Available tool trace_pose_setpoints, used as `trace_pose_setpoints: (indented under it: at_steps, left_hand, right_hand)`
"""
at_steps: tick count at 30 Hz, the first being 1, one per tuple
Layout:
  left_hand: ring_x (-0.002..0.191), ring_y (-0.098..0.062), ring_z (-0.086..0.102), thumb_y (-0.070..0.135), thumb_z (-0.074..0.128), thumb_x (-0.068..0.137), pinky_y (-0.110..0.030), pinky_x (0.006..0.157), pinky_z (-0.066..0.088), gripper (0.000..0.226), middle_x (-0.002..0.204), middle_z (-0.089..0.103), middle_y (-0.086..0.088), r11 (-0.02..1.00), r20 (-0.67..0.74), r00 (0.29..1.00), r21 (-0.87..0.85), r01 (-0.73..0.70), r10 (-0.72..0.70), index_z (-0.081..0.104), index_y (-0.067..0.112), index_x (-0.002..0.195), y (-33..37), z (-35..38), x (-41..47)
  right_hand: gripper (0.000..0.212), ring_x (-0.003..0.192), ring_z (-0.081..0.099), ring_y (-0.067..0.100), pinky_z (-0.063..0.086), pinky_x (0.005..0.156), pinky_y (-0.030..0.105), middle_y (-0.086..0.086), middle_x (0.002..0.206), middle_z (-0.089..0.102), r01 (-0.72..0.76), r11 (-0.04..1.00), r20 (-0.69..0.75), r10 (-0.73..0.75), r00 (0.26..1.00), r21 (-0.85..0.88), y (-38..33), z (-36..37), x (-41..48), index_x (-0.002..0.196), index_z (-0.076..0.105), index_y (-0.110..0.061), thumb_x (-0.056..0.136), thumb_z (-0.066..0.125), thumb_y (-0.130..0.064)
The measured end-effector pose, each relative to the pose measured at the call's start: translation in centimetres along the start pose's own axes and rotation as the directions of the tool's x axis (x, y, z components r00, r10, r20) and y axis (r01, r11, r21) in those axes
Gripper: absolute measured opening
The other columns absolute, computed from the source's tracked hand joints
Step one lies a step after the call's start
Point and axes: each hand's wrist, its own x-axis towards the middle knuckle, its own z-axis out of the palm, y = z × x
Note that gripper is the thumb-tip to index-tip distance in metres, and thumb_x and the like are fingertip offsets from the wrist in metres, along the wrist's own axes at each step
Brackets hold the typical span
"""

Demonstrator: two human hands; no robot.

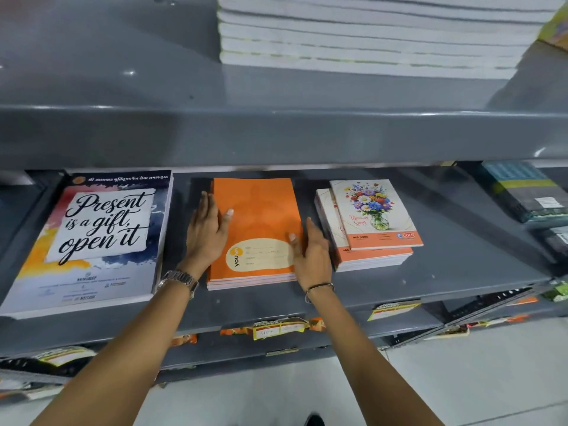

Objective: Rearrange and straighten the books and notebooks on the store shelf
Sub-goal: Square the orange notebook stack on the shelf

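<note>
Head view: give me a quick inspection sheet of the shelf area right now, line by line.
Surface: grey metal shelf, bare between the stacks.
Job's things: orange notebook stack in the middle; large "Present is a gift" book stack at left; floral-cover notebook stack at right, its top copy shifted off the ones below.
Clutter: dark wrapped packs at far right; yellow price tags on the shelf edge.
Grippers: left hand flat against the orange stack's left side, right hand against its right side; neither is gripping.
Cables: nothing seen.
Surroundings: white-edged notebook pile on the shelf above; pale floor below.
</note>
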Motion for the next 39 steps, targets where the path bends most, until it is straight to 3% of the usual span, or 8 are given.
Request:
trace_pose_setpoints:
  at_steps: [3, 7, 10, 13, 17, 22, 30, 39]
  left_hand:
    - [0.142, -0.022, 0.017, 0.037, 0.037, 0.094, -0.034, 0.116, 0.012, 0.060, 0.154, 0.018, -0.013, 0.990, -0.265, 0.959, -0.067, -0.120, 0.099, 0.019, 0.005, 0.143, 3.7, -0.1, -0.2]
    - [0.139, -0.019, 0.028, 0.035, 0.045, 0.090, -0.027, 0.114, 0.018, 0.059, 0.150, 0.031, -0.010, 0.907, -0.173, 0.973, -0.367, -0.206, 0.151, 0.031, 0.009, 0.141, 11.3, 2.5, 0.5]
    - [0.142, -0.017, 0.020, 0.034, 0.050, 0.089, -0.025, 0.114, 0.015, 0.066, 0.154, 0.021, -0.006, 0.802, 0.104, 0.994, -0.597, 0.031, 0.039, 0.021, 0.012, 0.144, 16.4, 6.0, 0.4]
    - [0.144, -0.019, 0.007, 0.043, 0.052, 0.086, -0.033, 0.118, 0.010, 0.080, 0.157, 0.005, -0.007, 0.840, 0.200, 0.979, -0.528, 0.126, -0.020, 0.009, 0.013, 0.146, 18.6, 9.5, 0.2]
    - [0.144, -0.024, 0.001, 0.052, 0.047, 0.085, -0.039, 0.116, 0.012, 0.088, 0.157, -0.009, -0.010, 0.885, 0.203, 0.972, -0.422, 0.196, -0.119, -0.002, 0.011, 0.145, 18.9, 11.9, 0.2]
    - [0.144, -0.025, 0.004, 0.045, 0.046, 0.088, -0.041, 0.114, 0.018, 0.087, 0.156, -0.016, -0.007, 0.838, 0.273, 0.960, -0.509, 0.199, -0.063, -0.012, 0.011, 0.143, 18.4, 13.0, 0.0]
    - [0.142, -0.030, 0.018, 0.045, 0.035, 0.092, -0.052, 0.110, 0.031, 0.073, 0.157, -0.005, -0.005, 0.800, 0.257, 0.962, -0.556, 0.226, -0.094, -0.008, 0.019, 0.145, 17.1, 13.7, -1.3]
    - [0.141, -0.029, 0.021, 0.043, 0.032, 0.093, -0.053, 0.110, 0.030, 0.064, 0.157, 0.000, -0.004, 0.791, 0.242, 0.968, -0.579, 0.198, -0.066, 0.000, 0.026, 0.145, 17.1, 13.9, -3.0]
  right_hand:
    - [0.047, 0.130, 0.041, 0.025, 0.035, 0.106, 0.034, 0.011, 0.140, 0.048, 0.131, 0.990, -0.206, -0.118, 0.971, 0.050, 0.0, -4.0, 1.0, 0.135, 0.040, -0.011, 0.093, 0.045, -0.031]
    - [0.040, 0.116, 0.048, 0.035, 0.033, 0.094, 0.025, 0.020, 0.125, 0.056, 0.055, 0.998, -0.396, -0.047, 0.917, 0.009, 4.1, -10.9, 4.7, 0.125, 0.050, -0.005, 0.089, 0.049, -0.024]
    - [0.050, 0.114, 0.046, 0.042, 0.041, 0.096, 0.047, 0.023, 0.129, 0.051, -0.211, 0.975, -0.287, 0.182, 0.940, -0.074, 8.7, -14.9, 7.5, 0.128, 0.048, -0.008, 0.088, 0.051, -0.039]
    - [0.054, 0.112, 0.054, 0.037, 0.045, 0.094, 0.044, 0.020, 0.131, 0.054, -0.288, 0.957, -0.123, 0.283, 0.951, -0.025, 10.8, -16.7, 8.3, 0.126, 0.050, -0.008, 0.086, 0.052, -0.045]
    - [0.035, 0.100, 0.060, 0.029, 0.046, 0.082, 0.031, 0.019, 0.120, 0.062, -0.261, 0.960, -0.048, 0.267, 0.962, 0.102, 11.4, -16.5, 8.1, 0.119, 0.055, -0.003, 0.091, 0.053, -0.023]
    - [0.038, 0.098, 0.062, 0.029, 0.048, 0.081, 0.030, 0.016, 0.121, 0.063, -0.237, 0.955, -0.035, 0.247, 0.968, 0.181, 11.4, -15.8, 8.1, 0.125, 0.052, -0.007, 0.091, 0.053, -0.025]
    - [0.046, 0.104, 0.061, 0.025, 0.047, 0.081, 0.027, 0.013, 0.127, 0.059, -0.190, 0.960, 0.029, 0.188, 0.982, 0.208, 11.1, -15.1, 7.5, 0.131, 0.048, -0.010, 0.090, 0.055, -0.028]
    - [0.044, 0.093, 0.053, 0.015, 0.046, 0.081, 0.028, 0.013, 0.128, 0.058, -0.180, 0.947, 0.033, 0.178, 0.983, 0.267, 11.2, -15.3, 5.9, 0.131, 0.047, -0.012, 0.090, 0.054, -0.027]
